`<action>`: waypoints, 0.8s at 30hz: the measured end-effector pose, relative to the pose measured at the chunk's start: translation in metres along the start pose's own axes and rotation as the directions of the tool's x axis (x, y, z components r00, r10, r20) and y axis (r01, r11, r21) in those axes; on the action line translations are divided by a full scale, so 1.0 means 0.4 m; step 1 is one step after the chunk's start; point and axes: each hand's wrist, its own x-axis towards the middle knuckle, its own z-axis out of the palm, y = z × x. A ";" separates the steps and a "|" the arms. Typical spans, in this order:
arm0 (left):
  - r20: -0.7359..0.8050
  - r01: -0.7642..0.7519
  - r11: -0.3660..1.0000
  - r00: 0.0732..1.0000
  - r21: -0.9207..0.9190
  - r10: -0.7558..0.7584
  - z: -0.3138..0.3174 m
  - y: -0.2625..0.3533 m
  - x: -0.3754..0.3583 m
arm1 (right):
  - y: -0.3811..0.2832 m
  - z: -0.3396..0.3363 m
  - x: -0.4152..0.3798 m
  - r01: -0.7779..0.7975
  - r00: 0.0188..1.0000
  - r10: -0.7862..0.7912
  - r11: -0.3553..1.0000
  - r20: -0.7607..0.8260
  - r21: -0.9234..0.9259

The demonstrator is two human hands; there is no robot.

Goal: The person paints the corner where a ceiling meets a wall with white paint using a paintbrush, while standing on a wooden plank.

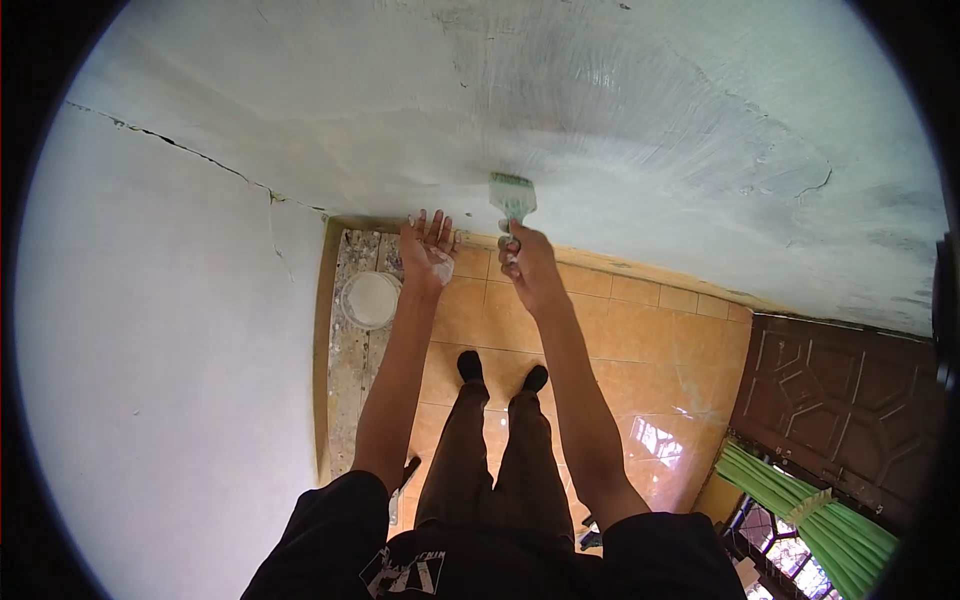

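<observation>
Two bare arms stretch out from black sleeves toward the wall, and that's pretty much the whole scene. Closest to me are the person's legs in dark trousers (490, 470), feet in black socks planted on the orange tiled floor (640, 350). Off to the right there's a carved brown wooden door (850, 400) with a green curtain (810, 510) bunched beside it.

Going further out, a white paint bucket (370, 299) sits on a paint-speckled board (352, 350) laid along the base of the left wall, just left of the left forearm.

Then the hands. The left hand (430, 252) is spread, fingers fanned out, palm smeared with white paint, fingertips right up at the wall's lower edge; can't quite tell if it's actually pressing on it. The right hand (525, 262) is wrapped tight around the handle of a paintbrush (512, 196), and the brush head, greenish with paint, points up with its bristles against the wall (600, 110).

That wall is a patchy pale grey-green with streaky brush marks, some flaking spots over on the right, and a long dark crack (190, 152) running along the corner where it meets the plain white wall on the left.
</observation>
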 end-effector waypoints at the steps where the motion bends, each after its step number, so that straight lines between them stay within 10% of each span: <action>1: -0.012 0.002 1.000 1.000 0.000 -0.002 0.010 0.001 -0.010 | -0.033 0.023 -0.035 0.028 1.000 -0.028 1.000 0.004 -0.010; 5: 0.003 0.025 1.000 1.000 -0.015 -0.025 -0.016 0.001 0.002 | -0.040 0.055 -0.171 0.170 0.982 -0.170 0.985 0.085 0.010; 7: 0.469 0.572 0.477 0.820 -0.667 -0.327 -0.139 0.004 0.081 | -0.026 0.050 -0.169 0.108 0.988 -0.110 0.994 0.105 0.029; 9: 0.600 0.671 0.241 0.738 -0.701 -0.309 -0.153 0.003 0.102 | 0.012 0.022 -0.109 -0.038 0.994 0.034 0.999 0.108 0.030; 13: 0.088 0.122 0.967 0.991 -0.224 -0.104 0.054 0.013 -0.021 | -0.048 0.057 -0.042 -0.017 0.998 0.016 0.999 0.056 0.031; 17: 0.043 -0.050 0.998 0.998 -0.040 0.052 0.142 0.064 -0.069 | -0.090 0.104 -0.186 0.182 0.971 -0.190 0.981 0.144 0.068; 24: 0.012 -0.093 0.995 0.996 -0.030 0.094 0.246 0.126 -0.107 | -0.026 0.054 -0.073 -0.093 0.989 0.076 0.988 0.128 0.125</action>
